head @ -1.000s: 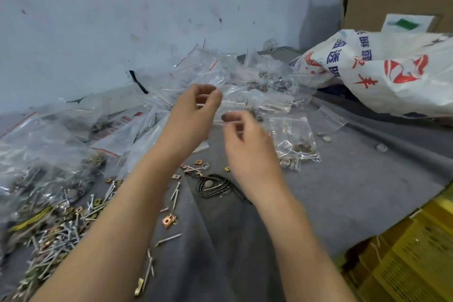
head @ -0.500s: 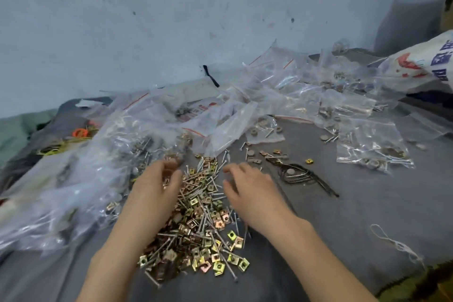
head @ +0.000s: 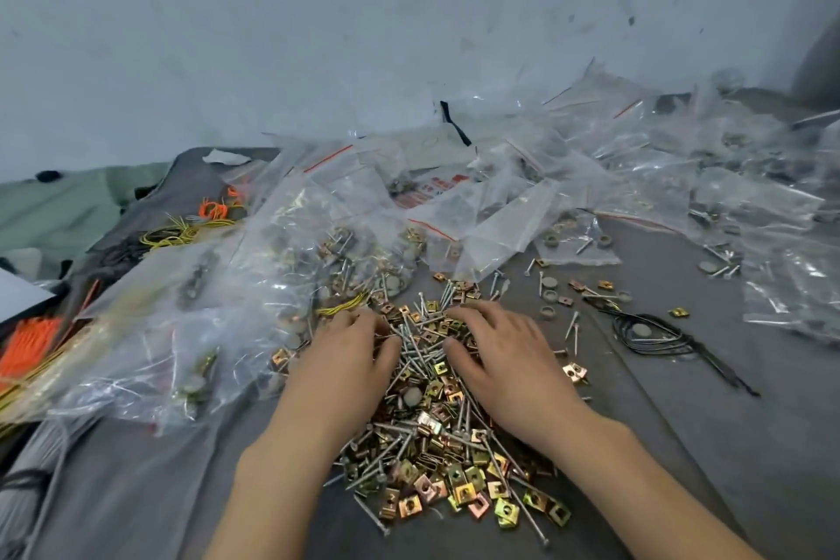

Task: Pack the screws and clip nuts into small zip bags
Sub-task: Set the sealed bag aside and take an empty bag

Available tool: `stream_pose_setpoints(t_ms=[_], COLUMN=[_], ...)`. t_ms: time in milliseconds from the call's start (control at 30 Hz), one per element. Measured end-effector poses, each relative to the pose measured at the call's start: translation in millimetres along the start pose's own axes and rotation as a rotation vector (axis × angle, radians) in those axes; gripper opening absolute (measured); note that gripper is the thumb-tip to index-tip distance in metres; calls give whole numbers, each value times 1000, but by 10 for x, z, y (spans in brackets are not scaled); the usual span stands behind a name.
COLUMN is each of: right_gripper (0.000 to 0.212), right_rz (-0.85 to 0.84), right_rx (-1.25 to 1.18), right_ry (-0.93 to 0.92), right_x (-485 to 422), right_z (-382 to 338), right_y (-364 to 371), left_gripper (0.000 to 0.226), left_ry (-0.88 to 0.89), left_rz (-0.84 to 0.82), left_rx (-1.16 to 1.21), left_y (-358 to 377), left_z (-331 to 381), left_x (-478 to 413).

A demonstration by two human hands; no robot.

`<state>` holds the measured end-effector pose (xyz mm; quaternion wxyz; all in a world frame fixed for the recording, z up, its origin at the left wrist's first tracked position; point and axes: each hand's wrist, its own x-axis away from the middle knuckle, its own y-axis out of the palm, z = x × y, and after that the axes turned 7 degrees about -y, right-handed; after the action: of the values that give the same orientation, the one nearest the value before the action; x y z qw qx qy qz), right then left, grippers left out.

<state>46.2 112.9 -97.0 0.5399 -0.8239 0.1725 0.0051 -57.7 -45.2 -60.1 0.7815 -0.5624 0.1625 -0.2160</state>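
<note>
Clear zip bags hold screws (some flat) | left hand fingers curled in pile, grip unclear | right hand fingers spread

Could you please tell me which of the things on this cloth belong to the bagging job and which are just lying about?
For the job:
- screws
- clip nuts
- clear zip bags

Lying about:
- black cord loops
- orange ties
- yellow wire bundle
- pale green cloth
</note>
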Motion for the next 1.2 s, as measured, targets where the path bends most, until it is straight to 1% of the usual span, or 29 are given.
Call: stream_pose_setpoints(t_ms=[100, 167, 300, 333, 400, 500, 600, 700, 800, 867, 900, 1000, 1100, 1200], right_gripper=[45, 43, 37, 35, 33, 37, 39, 41, 42, 41, 40, 30, 22, 21], right_rz=[22, 58, 183, 220, 239, 191, 65, -52, -24, 45, 105, 368, 588, 772], right_rx=[-19, -83, -172, -150, -40, 159, 319, 381, 385, 349, 314, 147, -208, -535], right_ry=[-8, 4, 85, 100, 108, 53, 20, 38, 55, 51, 43, -12, 7, 84], right_x=[0, -8, -132, -186, -342, -710, -1068, -1291, -1392, -1394, -1372, -1254, -1106, -895], right_z=[-12, 1, 127, 163, 215, 207, 209, 246, 278, 273, 260, 197, 92, 19], right_y=[-8, -51, -165, -182, -205, -241, -203, -90, -21, -40, -70, -231, -476, -802], left_gripper=[32, 31, 28, 28, 28, 29, 29, 29, 30, 30, 29, 30, 33, 33], left_ry=[-5, -21, -39, -43, -51, -58, -72, -74, -74, -79, -84, -99, -73, 29], left_rz=[2, 2, 3, 2, 0, -3, -13, -32, -44, -47, -49, -43, 59, 183], left_rx=[26, 53, 93, 98, 101, 103, 129, 167, 184, 200, 210, 241, 258, 404], left_y=[-12, -23, -30, -27, -14, -8, -18, -31, -50, -67, -74, -76, -65, -86], left_z=[17, 36, 51, 52, 54, 56, 43, 16, -6, -21, -32, -51, 7, 218], left_x=[-22, -42, -92, -104, -113, -126, -151, -179, -204, -221, -228, -234, -221, -157])
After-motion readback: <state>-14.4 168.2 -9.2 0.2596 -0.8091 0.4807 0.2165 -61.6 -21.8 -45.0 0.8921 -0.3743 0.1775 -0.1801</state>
